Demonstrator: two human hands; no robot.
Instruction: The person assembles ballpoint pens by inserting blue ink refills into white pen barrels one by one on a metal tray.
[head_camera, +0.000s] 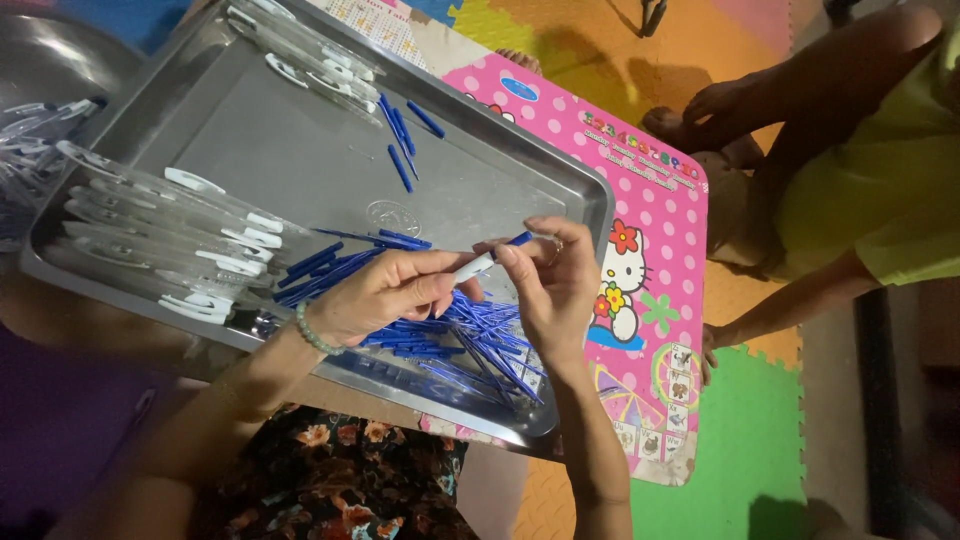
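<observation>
Steel tray (470, 160) rests on a pink cartoon mat (650, 230), holding rows of clear plastic pieces (170, 235) and a heap of blue pen refills (460, 340). Left hand (385, 295) and right hand (555, 285) meet above the heap, fingers of both pinching one white pen barrel (478, 265), blue tip toward the right hand.

both hands' grips (385, 292) (550, 285) pinched, fingertips meeting.
</observation>
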